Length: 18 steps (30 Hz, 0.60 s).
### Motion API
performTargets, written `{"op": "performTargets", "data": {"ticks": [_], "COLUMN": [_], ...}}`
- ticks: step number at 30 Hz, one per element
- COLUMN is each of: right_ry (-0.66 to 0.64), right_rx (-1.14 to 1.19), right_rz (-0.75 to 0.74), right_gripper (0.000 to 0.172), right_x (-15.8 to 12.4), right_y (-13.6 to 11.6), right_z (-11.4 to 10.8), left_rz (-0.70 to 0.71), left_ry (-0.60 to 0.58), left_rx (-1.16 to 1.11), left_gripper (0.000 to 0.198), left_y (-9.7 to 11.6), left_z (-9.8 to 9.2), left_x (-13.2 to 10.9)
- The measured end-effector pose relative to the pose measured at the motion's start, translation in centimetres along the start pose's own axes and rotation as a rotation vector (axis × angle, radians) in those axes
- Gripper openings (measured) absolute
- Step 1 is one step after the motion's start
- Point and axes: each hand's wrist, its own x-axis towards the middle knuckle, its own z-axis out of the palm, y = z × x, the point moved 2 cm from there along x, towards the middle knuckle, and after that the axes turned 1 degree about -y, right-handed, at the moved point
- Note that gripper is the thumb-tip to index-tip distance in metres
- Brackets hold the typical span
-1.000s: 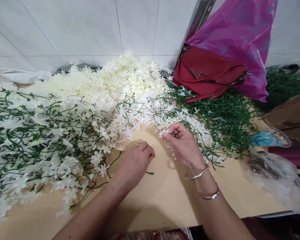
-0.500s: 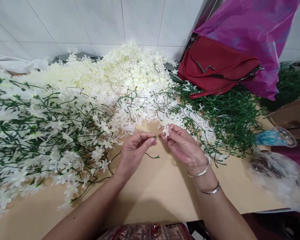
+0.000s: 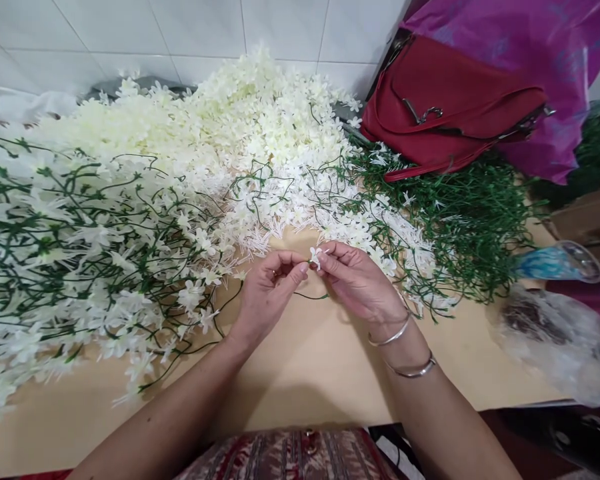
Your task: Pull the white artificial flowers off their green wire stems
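My left hand (image 3: pixel 267 297) pinches the tip of a thin green stem (image 3: pixel 310 295) that curves down between both hands. My right hand (image 3: pixel 357 283) pinches a small white flower head (image 3: pixel 315 255), held right against the stem tip. Both hands meet above the tan table (image 3: pixel 300 373). Just beyond them lies a large heap of loose white flower heads (image 3: pixel 250 140). To the left spreads a pile of green stems with white flowers on them (image 3: pixel 80 247). To the right lies a pile of bare green stems (image 3: pixel 460 220).
A red handbag (image 3: pixel 445 113) leans on a purple plastic bag (image 3: pixel 535 60) at the back right. A clear plastic bag (image 3: pixel 555 340) and a blue-tinted glass (image 3: pixel 560 261) sit at the right edge. White tiled wall (image 3: pixel 200 27) stands behind.
My left hand lifted the stem off the table and rose to meet my right hand; the flower head now touches the stem tip. The view tilted down slightly.
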Motion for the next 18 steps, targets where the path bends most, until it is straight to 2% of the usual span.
{"op": "performTargets", "data": {"ticks": [6,13,18], "right_ry": [0.041,0.129,0.123], "right_rx": [-0.088,-0.406,-0.425], "right_rz": [-0.046,-0.206,-0.243], "right_gripper": [0.034,0.023,0.022], "right_x": [0.1,-0.3,-0.3], "right_y": [0.3,0.7,0.8], "right_z": [0.0,0.3,0.9], "left_rz": [-0.002,-0.001,-0.003], "left_ry": [0.015,0.047,0.074], "left_rx": [0.037,0.123,0.141], "left_gripper": [0.016,0.020,0.021], "left_y": [-0.5,-0.9,-1.6], "left_z": [-0.1,-0.1,-0.2], "left_x": [0.0,-0.1,-0.2]}}
